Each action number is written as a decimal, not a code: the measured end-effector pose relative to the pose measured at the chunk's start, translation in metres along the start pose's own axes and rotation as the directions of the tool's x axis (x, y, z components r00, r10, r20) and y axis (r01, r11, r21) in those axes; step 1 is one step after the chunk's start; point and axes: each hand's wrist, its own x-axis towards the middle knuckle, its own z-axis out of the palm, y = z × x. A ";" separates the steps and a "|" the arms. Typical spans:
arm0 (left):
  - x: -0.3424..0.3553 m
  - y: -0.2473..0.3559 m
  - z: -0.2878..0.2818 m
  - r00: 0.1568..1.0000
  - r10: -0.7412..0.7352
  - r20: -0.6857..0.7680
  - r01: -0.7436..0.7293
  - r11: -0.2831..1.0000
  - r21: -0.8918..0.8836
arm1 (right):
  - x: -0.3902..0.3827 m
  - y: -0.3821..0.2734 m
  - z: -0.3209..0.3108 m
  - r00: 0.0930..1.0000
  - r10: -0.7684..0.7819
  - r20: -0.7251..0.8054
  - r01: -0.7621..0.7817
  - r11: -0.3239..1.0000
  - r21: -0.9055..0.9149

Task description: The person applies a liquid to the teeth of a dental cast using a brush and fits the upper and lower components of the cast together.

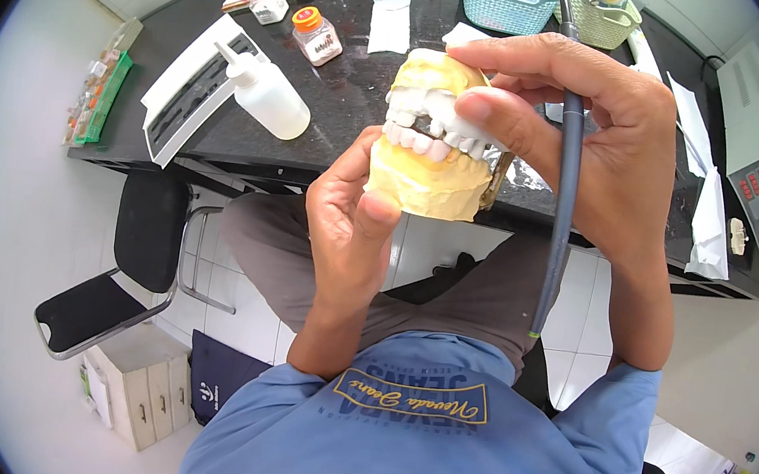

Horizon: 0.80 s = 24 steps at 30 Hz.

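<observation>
Dental model, 1 pc.: my L hand grips lower arch, R hand pinches upper arch, prob. to steady both; dark rod across R hand.

Left hand lower, right hand higher — thumb opposite curved fingers

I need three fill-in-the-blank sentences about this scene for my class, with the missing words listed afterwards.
1. The left hand holds the dental model by its ____ (upper/lower) half.
2. The chair seat is coloured ____.
3. The shirt is coloured ____.

Missing words: lower; black; blue.
</observation>
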 end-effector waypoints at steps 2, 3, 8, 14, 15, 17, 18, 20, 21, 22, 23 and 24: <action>0.000 -0.001 0.000 1.000 0.006 -0.003 -0.006 1.000 -0.004 | 0.000 -0.001 0.000 1.000 0.011 0.003 -0.011 1.000 -0.004; 0.000 -0.001 0.000 1.000 0.010 -0.002 -0.010 1.000 -0.017 | 0.001 -0.001 0.000 1.000 0.023 0.013 -0.023 1.000 -0.016; -0.001 0.003 -0.007 0.996 -0.068 0.060 0.065 0.997 0.043 | 0.001 -0.002 0.001 0.999 0.031 0.029 -0.030 0.999 -0.026; -0.001 0.002 -0.005 0.999 0.045 0.003 -0.045 0.998 0.039 | 0.001 0.002 0.003 0.998 0.022 0.061 -0.026 0.997 0.070; 0.000 0.001 -0.004 0.994 0.112 -0.002 -0.112 0.993 -0.023 | 0.000 0.000 0.002 0.996 0.054 0.066 -0.057 0.997 0.053; 0.000 0.008 -0.004 0.994 0.112 -0.010 -0.111 0.993 0.037 | -0.001 -0.001 0.002 0.993 0.079 0.086 -0.082 0.996 0.031; 0.000 0.011 -0.004 0.995 0.103 -0.007 -0.101 0.989 0.106 | -0.003 0.002 0.005 0.992 0.103 0.066 -0.108 0.991 0.081; 0.000 0.010 -0.004 0.992 0.124 -0.023 -0.118 0.979 0.167 | -0.005 0.002 0.004 0.983 0.169 0.078 -0.178 0.975 0.131; 0.000 0.011 -0.004 0.990 0.138 -0.025 -0.128 0.963 0.238 | -0.005 0.001 0.005 0.982 0.163 0.092 -0.174 0.976 0.127; 0.000 0.012 -0.005 0.989 0.144 -0.038 -0.131 0.964 0.233 | -0.005 0.001 0.006 0.976 0.203 0.081 -0.214 0.962 0.167; 0.000 0.012 -0.005 0.987 0.156 -0.042 -0.139 0.953 0.269 | -0.006 0.002 0.007 0.967 0.244 0.071 -0.254 0.945 0.205; 0.001 0.012 -0.005 0.985 0.166 -0.042 -0.146 0.942 0.303 | -0.007 0.006 0.008 0.972 0.223 0.077 -0.234 0.949 0.212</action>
